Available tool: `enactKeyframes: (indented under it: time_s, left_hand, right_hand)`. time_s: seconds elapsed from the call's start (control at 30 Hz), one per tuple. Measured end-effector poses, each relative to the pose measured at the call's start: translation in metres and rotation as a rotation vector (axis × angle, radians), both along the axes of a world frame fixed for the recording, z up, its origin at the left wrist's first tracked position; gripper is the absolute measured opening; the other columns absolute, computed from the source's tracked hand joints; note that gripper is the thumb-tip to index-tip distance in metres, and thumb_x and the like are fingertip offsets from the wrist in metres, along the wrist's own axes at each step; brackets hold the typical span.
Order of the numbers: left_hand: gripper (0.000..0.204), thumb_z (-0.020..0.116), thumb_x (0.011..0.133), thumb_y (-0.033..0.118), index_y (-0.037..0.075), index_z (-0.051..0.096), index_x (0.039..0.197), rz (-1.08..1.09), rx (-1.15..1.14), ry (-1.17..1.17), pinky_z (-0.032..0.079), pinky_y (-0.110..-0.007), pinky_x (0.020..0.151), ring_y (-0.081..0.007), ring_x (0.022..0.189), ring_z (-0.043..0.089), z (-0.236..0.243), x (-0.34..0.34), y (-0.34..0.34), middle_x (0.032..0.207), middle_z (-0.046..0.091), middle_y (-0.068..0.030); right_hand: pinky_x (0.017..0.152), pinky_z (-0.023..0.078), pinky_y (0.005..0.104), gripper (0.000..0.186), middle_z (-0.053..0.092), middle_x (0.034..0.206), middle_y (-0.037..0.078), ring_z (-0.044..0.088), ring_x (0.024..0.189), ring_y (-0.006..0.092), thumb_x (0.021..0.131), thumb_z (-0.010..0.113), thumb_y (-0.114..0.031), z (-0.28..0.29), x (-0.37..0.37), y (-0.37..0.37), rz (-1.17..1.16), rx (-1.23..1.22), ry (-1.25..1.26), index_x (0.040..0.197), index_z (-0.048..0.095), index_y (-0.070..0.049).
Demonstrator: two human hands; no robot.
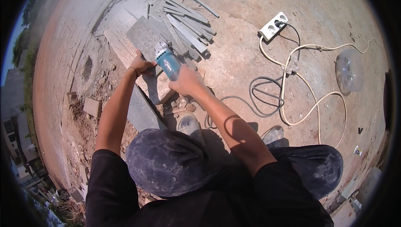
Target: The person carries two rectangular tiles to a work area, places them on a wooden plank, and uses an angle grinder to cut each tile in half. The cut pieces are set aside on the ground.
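Observation:
My right hand is wrapped round the rear of a teal angle grinder, whose silver head points away from me. The grinder lies over a flat grey stone slab; its disc is hard to make out. At the slab's near left edge, my left hand grips the stone close to the grinder's head, one finger stretched along the edge. Beneath the slab is a pinkish, dusty board with cut lines across it. Another long grey slab slants from under my hands toward my knee.
Several narrow cut stone strips lie piled beyond the grinder. At right, a white power strip has a dark plug in it. A cream cable and a dark cord loop over the ground near a clear plastic container. Rubble lies left.

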State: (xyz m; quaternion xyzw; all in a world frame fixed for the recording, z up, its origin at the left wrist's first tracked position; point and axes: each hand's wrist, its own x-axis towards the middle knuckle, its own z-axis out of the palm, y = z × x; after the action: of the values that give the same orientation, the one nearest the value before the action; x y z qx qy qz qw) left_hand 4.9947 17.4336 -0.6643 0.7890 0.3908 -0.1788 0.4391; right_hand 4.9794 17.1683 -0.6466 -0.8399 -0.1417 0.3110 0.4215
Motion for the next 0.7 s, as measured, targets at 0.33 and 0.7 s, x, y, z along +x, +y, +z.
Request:
enactKeyframes:
  time_s: [0.33,0.7]
  left_hand:
    - [0.134,0.086,0.070,0.005,0.009,-0.021,0.151,0.000,-0.014,0.012,0.063,-0.041,0.061,-0.0364,0.096,0.067,-0.002,0.001,0.000,0.148,0.032,-0.0311]
    - [0.124,0.079,0.074,-0.002,0.010,-0.014,0.154,0.039,0.034,-0.004,0.063,-0.041,0.059,-0.0325,0.081,0.070,0.002,0.000,-0.008,0.129,0.052,-0.0302]
  right_hand:
    - [0.097,0.049,0.0429,0.074,0.060,0.118,0.032,0.060,0.111,0.0436,0.067,0.072,-0.029,0.009,0.003,-0.003,0.009,0.004,0.104,0.122,0.047,0.015]
    - [0.096,0.050,0.0429,0.074,0.060,0.118,0.032,0.061,0.110,0.0439,0.067,0.072,-0.029,0.010,0.001,-0.006,0.018,0.015,0.089,0.121,0.048,0.016]
